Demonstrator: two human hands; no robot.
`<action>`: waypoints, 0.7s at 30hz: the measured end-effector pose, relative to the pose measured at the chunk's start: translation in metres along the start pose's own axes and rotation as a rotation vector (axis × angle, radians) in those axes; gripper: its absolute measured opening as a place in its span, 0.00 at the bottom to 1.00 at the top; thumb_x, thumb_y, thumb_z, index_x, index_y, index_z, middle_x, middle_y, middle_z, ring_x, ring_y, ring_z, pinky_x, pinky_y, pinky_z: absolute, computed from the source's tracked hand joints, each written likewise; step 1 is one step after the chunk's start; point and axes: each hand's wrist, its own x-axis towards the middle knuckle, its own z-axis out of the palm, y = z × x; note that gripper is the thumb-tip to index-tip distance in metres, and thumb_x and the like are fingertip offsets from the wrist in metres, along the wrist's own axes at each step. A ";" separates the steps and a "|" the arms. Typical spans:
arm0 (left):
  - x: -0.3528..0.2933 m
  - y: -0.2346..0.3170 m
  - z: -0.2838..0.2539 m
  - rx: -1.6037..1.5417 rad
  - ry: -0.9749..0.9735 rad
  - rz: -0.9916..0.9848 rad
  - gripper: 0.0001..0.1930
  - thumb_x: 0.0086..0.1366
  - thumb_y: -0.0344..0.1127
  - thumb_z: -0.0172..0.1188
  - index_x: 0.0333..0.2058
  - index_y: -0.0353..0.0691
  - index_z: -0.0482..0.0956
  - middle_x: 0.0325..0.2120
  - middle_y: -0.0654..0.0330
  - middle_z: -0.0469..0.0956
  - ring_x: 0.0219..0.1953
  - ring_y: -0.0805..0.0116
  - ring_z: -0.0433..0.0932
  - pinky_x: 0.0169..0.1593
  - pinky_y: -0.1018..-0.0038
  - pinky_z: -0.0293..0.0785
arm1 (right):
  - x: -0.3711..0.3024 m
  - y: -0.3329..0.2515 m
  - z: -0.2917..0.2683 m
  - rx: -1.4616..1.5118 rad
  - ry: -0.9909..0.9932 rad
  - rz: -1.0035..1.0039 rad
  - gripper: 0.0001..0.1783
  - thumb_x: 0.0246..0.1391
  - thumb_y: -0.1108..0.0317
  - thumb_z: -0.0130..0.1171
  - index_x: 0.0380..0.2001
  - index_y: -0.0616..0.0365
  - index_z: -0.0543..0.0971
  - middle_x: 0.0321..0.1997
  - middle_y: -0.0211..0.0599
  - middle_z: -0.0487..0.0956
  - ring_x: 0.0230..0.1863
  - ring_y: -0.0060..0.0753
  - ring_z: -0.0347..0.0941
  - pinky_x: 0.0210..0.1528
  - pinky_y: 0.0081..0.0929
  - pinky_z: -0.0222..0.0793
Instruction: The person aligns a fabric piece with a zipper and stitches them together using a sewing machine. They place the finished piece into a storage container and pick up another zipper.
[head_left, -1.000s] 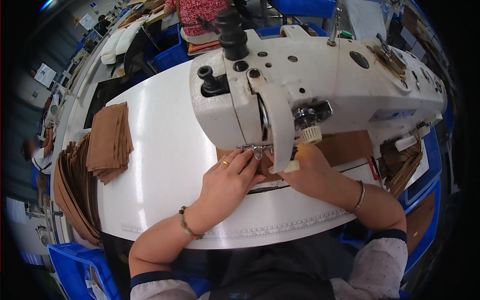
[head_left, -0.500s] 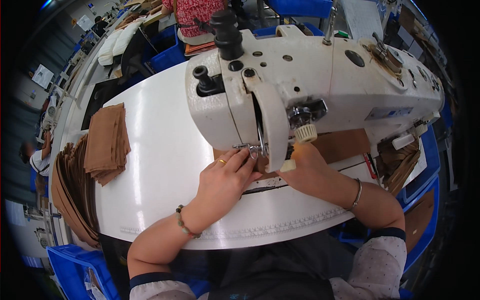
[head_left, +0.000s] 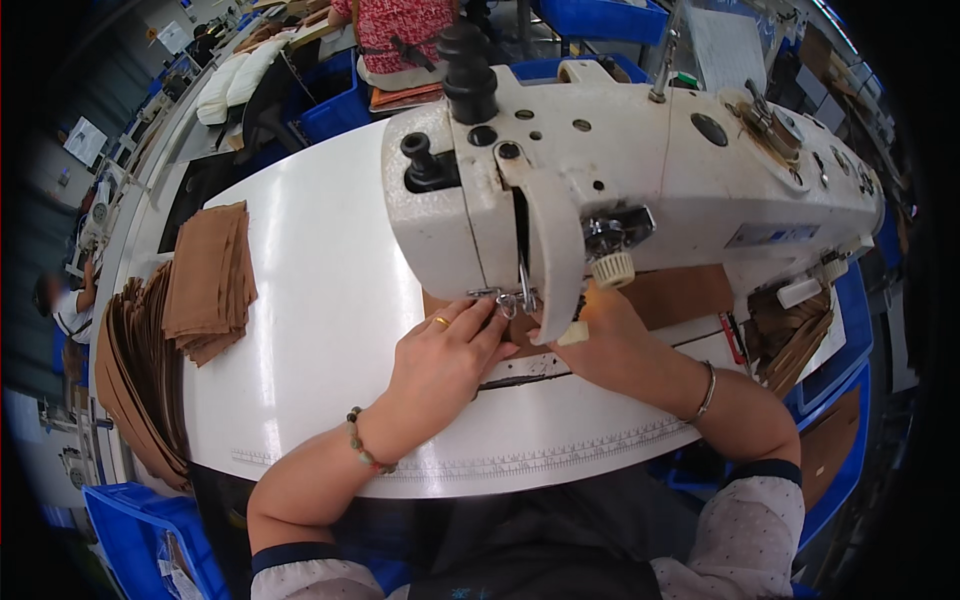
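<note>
- White bench [head_left: 330, 330] carries an industrial sewing machine [head_left: 620, 180] along its far edge; blue bins [head_left: 140, 540] and other work stations surround it.
- Brown workpiece [head_left: 680, 295] lies flat on the bench under the machine head, running toward the right edge; its near end sits at the presser foot [head_left: 510, 300].
- Left hand [head_left: 440, 365] rests palm down on the bench, fingers extended and pressing the workpiece just beside the presser foot; nothing is pinched between the fingers.
- Right hand [head_left: 615, 340] lies flat on the workpiece on the other side of the foot, partly hidden by the machine head; whether its fingers grip an edge cannot be told.
- Judged step: positioning and feeding the piece at the needle; a seam is in hand.
- Judged requirement for the next move: both hands keep even downward pressure and guide the edge straight, fingertips clear of the needle.
- Stack of brown pieces [head_left: 205, 285] sits near the left edge, well apart from the hands; more lie fanned beyond that edge [head_left: 130, 390].
</note>
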 end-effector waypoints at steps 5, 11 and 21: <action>0.001 -0.001 0.000 0.022 -0.008 0.004 0.18 0.65 0.44 0.67 0.45 0.35 0.86 0.46 0.54 0.85 0.50 0.58 0.83 0.47 0.68 0.83 | 0.009 -0.007 -0.017 0.025 -0.045 0.061 0.06 0.40 0.69 0.64 0.22 0.60 0.82 0.31 0.40 0.78 0.42 0.40 0.74 0.52 0.36 0.72; -0.001 -0.003 0.000 -0.026 -0.004 -0.021 0.17 0.66 0.43 0.66 0.46 0.35 0.86 0.46 0.55 0.85 0.50 0.59 0.83 0.48 0.69 0.82 | -0.018 -0.007 -0.071 -0.243 -0.218 0.145 0.16 0.42 0.69 0.64 0.37 0.64 0.82 0.38 0.42 0.80 0.48 0.42 0.77 0.54 0.39 0.72; -0.007 -0.010 0.002 -0.048 0.058 -0.060 0.16 0.65 0.42 0.68 0.45 0.37 0.87 0.46 0.57 0.86 0.51 0.58 0.83 0.51 0.67 0.81 | -0.027 -0.022 -0.152 -0.269 -0.456 0.085 0.06 0.40 0.69 0.61 0.25 0.56 0.79 0.23 0.34 0.75 0.28 0.41 0.77 0.34 0.38 0.74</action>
